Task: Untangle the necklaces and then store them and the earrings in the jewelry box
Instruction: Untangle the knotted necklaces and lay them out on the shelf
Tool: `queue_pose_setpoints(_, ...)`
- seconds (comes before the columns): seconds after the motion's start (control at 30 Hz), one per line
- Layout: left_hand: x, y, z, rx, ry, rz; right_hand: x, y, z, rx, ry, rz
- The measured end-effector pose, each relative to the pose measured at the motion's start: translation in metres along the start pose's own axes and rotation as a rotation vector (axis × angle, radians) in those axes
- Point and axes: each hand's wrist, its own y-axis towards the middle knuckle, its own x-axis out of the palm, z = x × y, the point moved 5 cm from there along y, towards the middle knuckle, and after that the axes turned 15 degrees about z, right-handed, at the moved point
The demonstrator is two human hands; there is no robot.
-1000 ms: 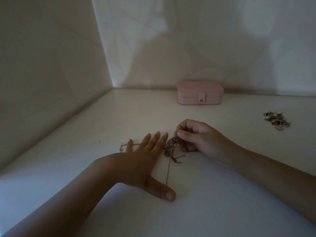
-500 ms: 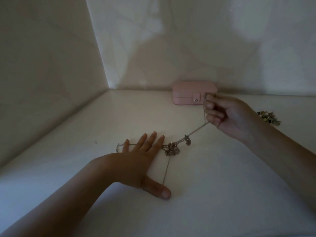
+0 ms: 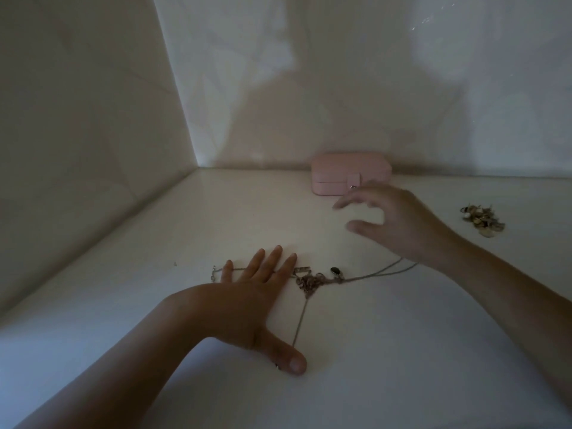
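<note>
1. Change: the right hand [image 3: 399,224], which pinched a chain aloft half a second ago, has let it go. Its fingers are now spread wide, blurred and holding nothing, and the chain lies slack toward that wrist.
2. Left hand [image 3: 244,305]: flat with straight, splayed fingers, pressing the chains down.
3. Tangled thin metal necklaces [image 3: 309,281]: the knot lies just beside the left fingertips, with a dark oval pendant [image 3: 335,270] adjoining. They sit mid-counter, well apart from both walls.
4. Glossy pale countertop [image 3: 371,351]: dimly lit, meeting the pale left wall [image 3: 77,119] and the back wall [image 3: 340,88].
5. Closed pink rectangular jewelry box [image 3: 334,174]: against the back wall.
6. Heap of gold-toned earrings [image 3: 483,219]: far right, well apart from the necklaces.
</note>
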Motion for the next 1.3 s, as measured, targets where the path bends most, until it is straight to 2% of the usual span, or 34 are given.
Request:
queue_pose_setpoints(0.07,0.000,0.000,0.000,0.001,0.001,-0.005,0.023,-0.013,-0.029,-0.116,0.183,-0.227)
queue_pose_setpoints(0.13,-0.001,0.000,0.001,0.000,0.003,-0.006,0.042,-0.024,-0.037,-0.216,0.166,-0.367)
queue_pose_setpoints(0.2,-0.001,0.000,0.001,-0.002,0.004,-0.004,0.048,-0.028,-0.037,-0.283,0.115,-0.367)
queue_pose_setpoints(0.33,0.000,0.000,0.000,0.000,-0.003,0.010,0.048,-0.033,-0.043,-0.369,0.035,-0.245)
queue_pose_setpoints(0.4,0.000,0.000,0.000,-0.002,-0.011,0.008,0.048,-0.034,-0.044,-0.261,0.104,-0.207)
queue_pose_setpoints(0.47,0.000,0.000,0.000,0.003,-0.012,0.006,0.051,-0.033,-0.038,-0.004,0.245,-0.236)
queue_pose_setpoints(0.57,-0.001,0.001,0.000,0.017,0.000,0.009,0.056,-0.031,-0.027,0.452,0.624,-0.262)
queue_pose_setpoints(0.63,-0.001,0.001,0.000,0.013,-0.004,0.013,0.061,-0.033,-0.024,0.655,0.868,-0.231)
queue_pose_setpoints(0.77,0.000,0.001,-0.001,0.000,-0.021,0.026,0.060,-0.033,-0.023,0.692,0.940,-0.143)
queue_pose_setpoints(0.9,0.000,0.001,-0.001,-0.001,-0.026,0.027,0.057,-0.032,-0.025,0.757,1.069,-0.241)
queue_pose_setpoints(1.0,0.000,0.000,0.000,0.002,-0.024,0.015,0.059,-0.035,-0.024,0.761,1.007,-0.331)
queue_pose_setpoints(1.1,0.001,-0.001,0.001,0.010,-0.004,-0.010,0.051,-0.031,-0.021,0.599,0.798,-0.340)
queue_pose_setpoints(1.2,0.000,-0.001,0.002,0.016,0.009,-0.016,0.041,-0.027,-0.020,0.476,0.688,-0.306)
queue_pose_setpoints(1.3,0.001,-0.001,0.001,0.015,0.000,-0.008,0.039,-0.028,-0.023,0.382,0.575,-0.400)
